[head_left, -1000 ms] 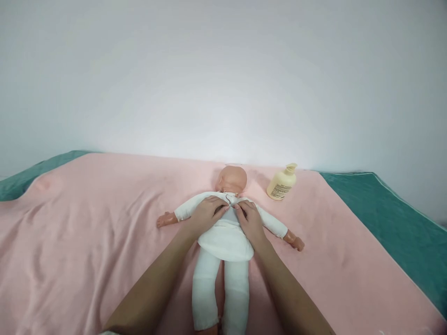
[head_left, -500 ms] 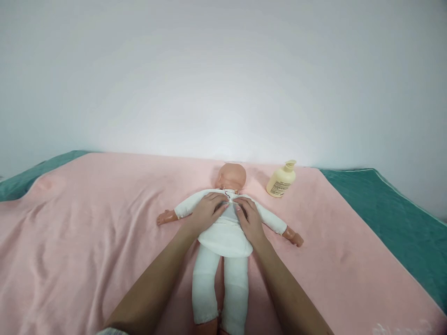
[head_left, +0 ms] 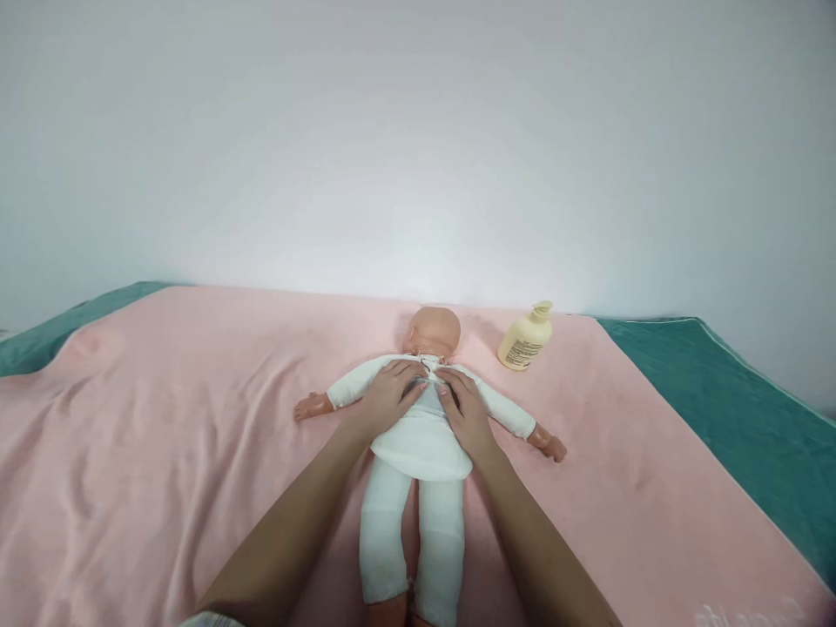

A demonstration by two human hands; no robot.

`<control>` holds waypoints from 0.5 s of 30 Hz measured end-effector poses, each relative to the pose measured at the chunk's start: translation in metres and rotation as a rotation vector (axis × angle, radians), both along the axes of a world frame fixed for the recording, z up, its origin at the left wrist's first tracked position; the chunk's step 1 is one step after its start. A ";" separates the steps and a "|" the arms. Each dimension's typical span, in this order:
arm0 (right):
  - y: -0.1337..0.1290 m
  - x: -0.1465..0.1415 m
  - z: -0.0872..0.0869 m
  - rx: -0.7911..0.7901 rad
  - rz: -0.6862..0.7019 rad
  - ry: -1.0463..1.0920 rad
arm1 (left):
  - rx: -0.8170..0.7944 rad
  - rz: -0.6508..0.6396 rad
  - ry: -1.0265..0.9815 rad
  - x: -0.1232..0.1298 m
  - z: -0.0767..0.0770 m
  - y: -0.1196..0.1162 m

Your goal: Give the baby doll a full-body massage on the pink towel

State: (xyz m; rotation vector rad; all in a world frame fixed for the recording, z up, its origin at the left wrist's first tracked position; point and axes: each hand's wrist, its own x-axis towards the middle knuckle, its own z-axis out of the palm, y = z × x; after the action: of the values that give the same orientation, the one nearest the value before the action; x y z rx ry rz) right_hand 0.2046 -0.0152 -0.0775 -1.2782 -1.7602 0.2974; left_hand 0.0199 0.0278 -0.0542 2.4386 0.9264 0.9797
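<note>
A baby doll (head_left: 423, 453) with a white cloth body lies stretched out, its head toward the wall and its arms spread to both sides. The back of its bald head seems to face up. My left hand (head_left: 390, 396) rests on the left side of the upper torso, fingers extended and thumb apart. On the right side, my right hand (head_left: 465, 405) lies the same way, mirrored. Between the hands show a grey patch and a thin dark cord near the neck. Neither hand grips anything. The doll's feet run out of view at the bottom.
A pale yellow pump bottle (head_left: 526, 338) stands right of the doll's head, beyond its outstretched arm. Beneath everything is a pink blanket (head_left: 196, 418), wrinkled at left, over a green cover (head_left: 731, 409). A plain white wall (head_left: 418, 148) rises behind.
Almost nothing differs. Both hands stay on the doll's upper torso, with at most a very slight shift of the fingers.
</note>
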 end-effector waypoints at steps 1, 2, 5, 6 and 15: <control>0.000 0.000 0.000 -0.002 0.004 -0.007 | -0.005 -0.001 0.003 0.000 0.000 0.000; 0.001 0.000 -0.001 -0.005 0.007 -0.013 | -0.013 -0.004 0.006 0.000 0.000 0.000; 0.002 0.001 -0.001 -0.013 0.009 -0.026 | -0.040 -0.009 0.016 0.000 0.001 0.000; 0.002 0.001 0.000 -0.016 0.008 -0.028 | -0.047 -0.008 0.019 0.000 0.001 0.001; 0.001 0.000 -0.001 -0.024 -0.008 -0.046 | -0.022 0.002 0.014 -0.001 -0.003 0.002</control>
State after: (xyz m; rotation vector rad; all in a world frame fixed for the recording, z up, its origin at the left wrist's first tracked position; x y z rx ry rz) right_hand 0.2047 -0.0138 -0.0782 -1.3187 -1.7950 0.2873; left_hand 0.0190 0.0299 -0.0572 2.4302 0.9398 0.9495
